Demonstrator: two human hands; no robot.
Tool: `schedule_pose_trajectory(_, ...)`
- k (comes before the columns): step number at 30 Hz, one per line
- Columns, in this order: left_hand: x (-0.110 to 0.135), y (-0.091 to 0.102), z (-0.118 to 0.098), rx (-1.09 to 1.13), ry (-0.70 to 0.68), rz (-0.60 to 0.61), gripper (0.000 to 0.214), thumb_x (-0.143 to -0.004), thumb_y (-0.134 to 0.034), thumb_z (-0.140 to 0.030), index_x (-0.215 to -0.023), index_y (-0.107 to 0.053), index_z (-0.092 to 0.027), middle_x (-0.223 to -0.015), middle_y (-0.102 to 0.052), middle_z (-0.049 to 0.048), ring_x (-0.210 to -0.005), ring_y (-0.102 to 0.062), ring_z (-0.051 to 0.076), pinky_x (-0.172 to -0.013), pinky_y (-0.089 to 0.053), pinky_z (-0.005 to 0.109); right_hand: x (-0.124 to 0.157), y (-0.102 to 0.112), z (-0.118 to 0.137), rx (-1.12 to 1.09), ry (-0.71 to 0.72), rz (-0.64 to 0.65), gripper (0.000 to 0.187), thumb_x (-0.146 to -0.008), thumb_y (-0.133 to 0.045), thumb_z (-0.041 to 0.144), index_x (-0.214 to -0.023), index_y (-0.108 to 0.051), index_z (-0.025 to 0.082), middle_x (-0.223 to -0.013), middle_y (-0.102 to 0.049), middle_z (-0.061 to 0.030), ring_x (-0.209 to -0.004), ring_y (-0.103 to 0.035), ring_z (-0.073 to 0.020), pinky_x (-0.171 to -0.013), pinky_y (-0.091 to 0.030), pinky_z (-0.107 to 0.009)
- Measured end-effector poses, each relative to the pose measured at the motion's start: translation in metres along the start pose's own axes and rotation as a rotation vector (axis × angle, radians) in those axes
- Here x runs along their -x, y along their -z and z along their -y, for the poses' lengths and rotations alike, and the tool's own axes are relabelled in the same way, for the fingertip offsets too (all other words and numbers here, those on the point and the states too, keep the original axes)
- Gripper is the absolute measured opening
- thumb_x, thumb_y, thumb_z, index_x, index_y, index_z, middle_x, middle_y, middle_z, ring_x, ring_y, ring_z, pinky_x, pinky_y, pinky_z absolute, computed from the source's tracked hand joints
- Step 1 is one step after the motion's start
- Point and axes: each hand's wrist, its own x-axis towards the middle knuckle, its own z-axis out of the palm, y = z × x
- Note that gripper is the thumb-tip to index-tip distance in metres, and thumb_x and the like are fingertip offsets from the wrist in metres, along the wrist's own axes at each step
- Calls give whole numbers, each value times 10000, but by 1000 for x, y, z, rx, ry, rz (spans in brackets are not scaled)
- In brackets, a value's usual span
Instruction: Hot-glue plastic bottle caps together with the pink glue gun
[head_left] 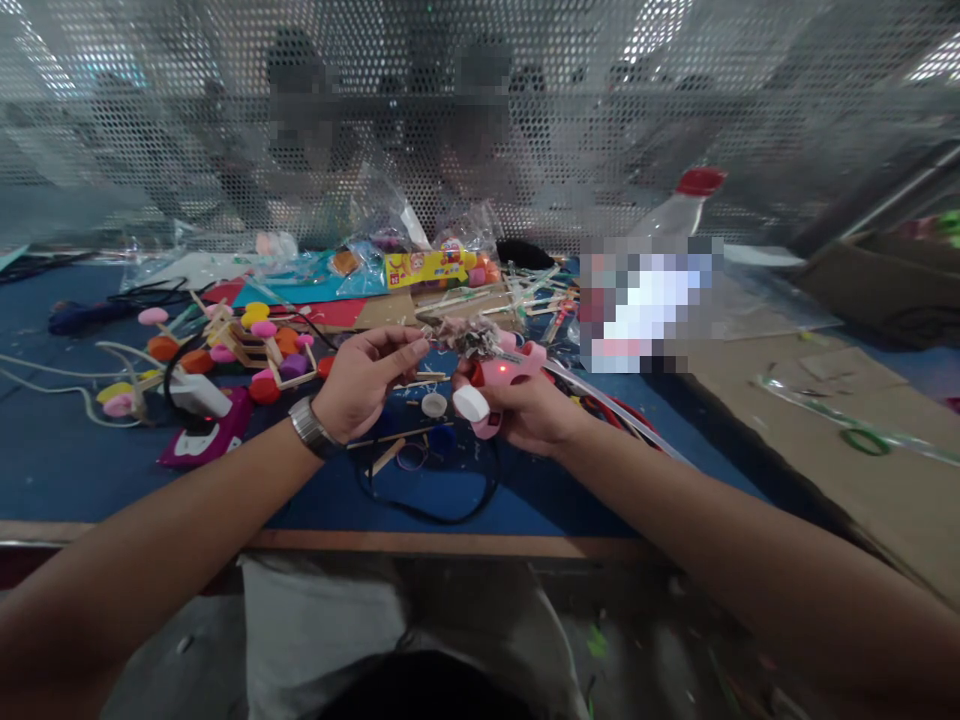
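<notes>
My right hand is wrapped around a pink hot glue gun with a small red light glowing on its side. A grey, crusty clump covers its front end, which points left. A white round piece shows at my right fingers, by the gun's lower part; I cannot tell whether it belongs to the gun. My left hand, with a metal watch on the wrist, has thumb and fingertips pinched together just left of the clump. What they hold, if anything, is too small to name.
On the blue table stands a stick model with coloured discs at left, near a purple device with a white plug. Thin sticks, a yellow packet and plastic bags lie behind. A bottle and cardboard are at right.
</notes>
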Motion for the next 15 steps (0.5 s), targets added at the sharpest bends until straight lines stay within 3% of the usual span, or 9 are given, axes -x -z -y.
schedule_pose_trajectory(7,-1,3,1,-23,-20,9,401,-470,-979,-362,-692,-729,-141,-574,-617,-24,-510,-511,55,-495,-402,185,1,1,0,8,17,24,376,-510,-906,214,-797,-665,188,-699,-622,35,-623,-544,-100,-566,-416,-243)
schedule_pose_trajectory(15,-3,6,2,-45,-42,4,410,-480,-968,-394,-674,-701,-151,-580,-589,-34,-514,-489,56,-513,-407,192,0,2,4,-7,31,-74,439,-430,-938,236,-785,-681,209,-709,-633,34,-638,-550,-124,-590,-440,-273)
